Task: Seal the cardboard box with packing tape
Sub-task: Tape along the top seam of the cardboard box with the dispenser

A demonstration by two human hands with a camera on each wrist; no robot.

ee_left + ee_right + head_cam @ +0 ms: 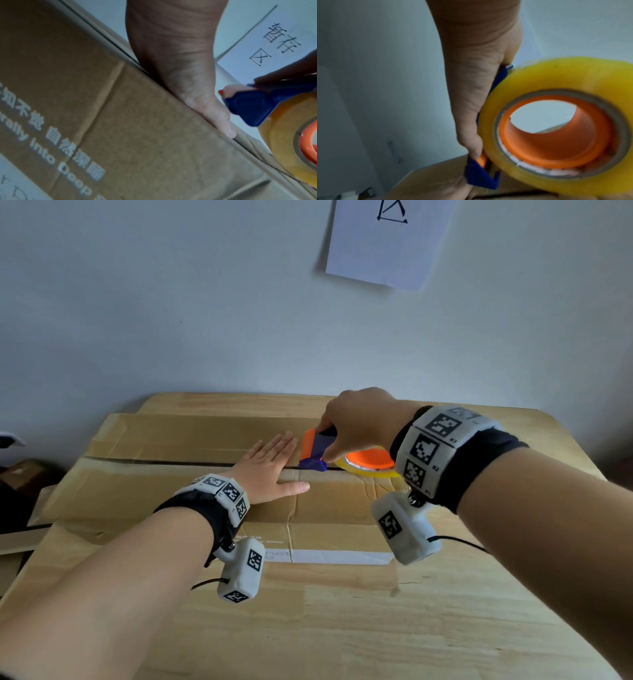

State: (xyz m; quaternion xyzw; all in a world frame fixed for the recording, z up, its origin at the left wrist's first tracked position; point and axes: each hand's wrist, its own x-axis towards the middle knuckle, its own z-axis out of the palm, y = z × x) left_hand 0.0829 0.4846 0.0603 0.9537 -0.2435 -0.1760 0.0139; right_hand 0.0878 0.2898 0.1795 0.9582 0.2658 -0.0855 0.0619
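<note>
Gripped in the right hand (363, 422) is a blue-and-orange tape dispenser (315, 451), fingers and thumb curled round its blue body; a roll of yellowish clear packing tape (556, 121) is carried on its orange core. Dispenser nose is set down on the centre seam (191, 463) of the cardboard box (164, 491), toward the right end of the box top. Left hand (270, 465) is laid flat, fingers straight and apart from any grip, palm pressed across the seam just left of the dispenser, thumb along the near flap. Seam is seen as a dark gap between the two top flaps, running left to right. Box is placed on a light wooden table (376, 628), toward its far edge, near the wall. White print is seen on the box's near side. Marker-tagged bands are worn on both wrists. A sheet of paper (387, 241) with black marks is fixed on the wall above.
</note>
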